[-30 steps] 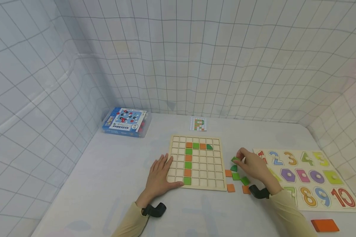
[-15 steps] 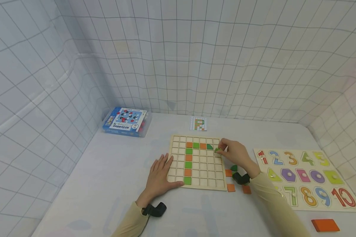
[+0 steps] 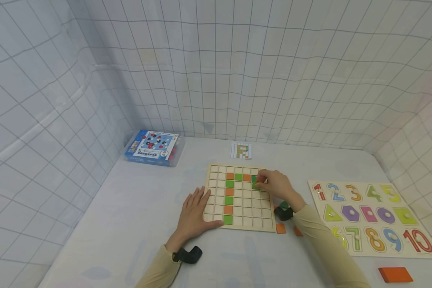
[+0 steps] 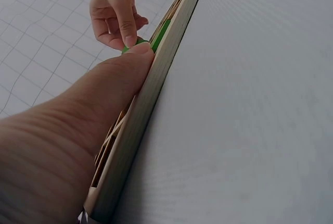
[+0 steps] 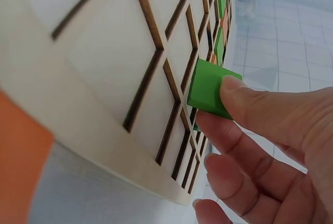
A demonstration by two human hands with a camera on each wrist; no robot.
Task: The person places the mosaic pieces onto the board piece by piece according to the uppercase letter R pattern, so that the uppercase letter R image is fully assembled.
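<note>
A wooden grid board [image 3: 243, 208] lies on the table, with orange and green square tiles set in one column and along an upper row. My right hand [image 3: 277, 185] pinches a green square tile [image 5: 210, 86] between thumb and index finger, at the board's upper right, just below the dark green rounded tile [image 3: 253, 178] that it partly covers. In the right wrist view the held tile is tilted above the cells. My left hand [image 3: 193, 214] rests with spread fingers on the board's left edge, its thumb [image 4: 119, 75] along the front edge near a green tile.
Loose orange tiles [image 3: 281, 228] and a dark green piece [image 3: 284, 205] lie right of the board, partly hidden by the right wrist. A number puzzle [image 3: 376, 218] and an orange block [image 3: 395, 275] are farther right. Behind stand a pattern card [image 3: 241, 150] and a blue-lidded box [image 3: 153, 148].
My right hand has carried the green square tile from beside the board leftward, over its upper right cells. My left hand has stayed in place.
</note>
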